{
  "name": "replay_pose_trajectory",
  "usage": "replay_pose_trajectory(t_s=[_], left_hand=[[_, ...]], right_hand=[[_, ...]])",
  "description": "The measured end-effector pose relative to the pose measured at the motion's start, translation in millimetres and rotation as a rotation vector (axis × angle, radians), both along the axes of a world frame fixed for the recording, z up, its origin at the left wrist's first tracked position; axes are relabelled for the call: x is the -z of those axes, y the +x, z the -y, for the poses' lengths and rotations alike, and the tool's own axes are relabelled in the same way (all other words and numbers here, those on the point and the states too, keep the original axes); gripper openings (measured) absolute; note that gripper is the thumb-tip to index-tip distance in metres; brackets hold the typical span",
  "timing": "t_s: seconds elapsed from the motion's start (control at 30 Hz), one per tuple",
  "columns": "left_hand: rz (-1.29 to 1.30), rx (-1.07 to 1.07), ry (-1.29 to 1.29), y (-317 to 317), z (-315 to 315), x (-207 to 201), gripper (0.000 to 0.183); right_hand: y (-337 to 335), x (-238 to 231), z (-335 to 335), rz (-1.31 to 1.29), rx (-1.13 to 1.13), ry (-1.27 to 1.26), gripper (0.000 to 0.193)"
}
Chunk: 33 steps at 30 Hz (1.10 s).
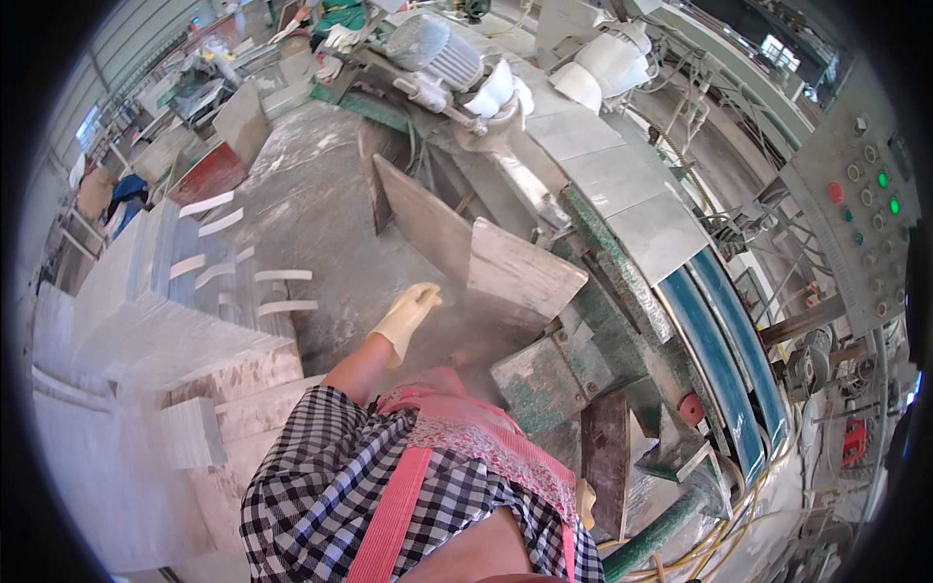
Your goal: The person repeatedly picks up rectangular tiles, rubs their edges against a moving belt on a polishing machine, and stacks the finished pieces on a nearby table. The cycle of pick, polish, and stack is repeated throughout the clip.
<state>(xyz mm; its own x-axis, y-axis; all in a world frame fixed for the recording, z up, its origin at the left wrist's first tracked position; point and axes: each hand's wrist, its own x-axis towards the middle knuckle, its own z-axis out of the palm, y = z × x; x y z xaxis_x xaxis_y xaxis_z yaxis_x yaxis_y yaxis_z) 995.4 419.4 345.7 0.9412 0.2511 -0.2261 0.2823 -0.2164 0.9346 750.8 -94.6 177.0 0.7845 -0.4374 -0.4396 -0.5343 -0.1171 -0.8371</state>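
Observation:
My left hand (pixel 412 312), in a cream rubber glove, reaches forward over a dusty grey surface (pixel 326 223). Its fingers are drawn together and I see nothing in them. Just ahead and to the right, two worn boards (pixel 520 275) stand on edge, apart from the glove. Of my right hand (pixel 585 502) only a sliver of cream glove shows beside my pink apron, its fingers hidden. To the left stands a tall stack of grey slabs (pixel 146 291) with several white strips (pixel 282 275) sticking out of it.
Green machine frame (pixel 554 379) lies right of the boards, with a blue belt (pixel 719 360) beyond. Motors (pixel 435 51) sit above. A control panel (pixel 860 209) with lit green buttons hangs at right. Yellow hoses (pixel 714 544) run low right. Other people (pixel 126 199) are farther off.

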Motion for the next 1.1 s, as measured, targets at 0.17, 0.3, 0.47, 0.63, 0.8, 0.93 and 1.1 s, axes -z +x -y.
replay_pose_trajectory(t_s=[0.17, 0.3, 0.47, 0.63, 0.8, 0.93, 1.1], left_hand=[[0.273, 0.263, 0.128, 125, 43, -10, 0.038], [0.461, 0.425, 0.022, 237, 99, -12, 0.035], [0.624, 0.537, 0.283, 348, 158, -20, 0.033], [0.705, 0.668, 0.553, 438, 178, -18, 0.048], [0.804, 0.594, 0.733, 491, 209, -2, 0.052], [0.725, 0.632, 0.89, 495, 223, 7, 0.054], [0.691, 0.636, 0.926, 488, 224, 0, 0.055]], right_hand=[[53, -50, -9, 0.087, 0.496, 0.25, 0.042], [123, -134, -27, 0.107, 0.498, 0.023, 0.054], [250, -211, -41, 0.235, 0.451, -0.19, 0.047], [385, -264, -50, 0.138, 0.308, -0.255, 0.05], [487, -232, -24, 0.149, 0.181, -0.388, 0.048], [544, -179, 16, 0.045, 0.139, -0.705, 0.064], [583, -183, 17, -0.286, 0.026, -0.831, 0.063]])
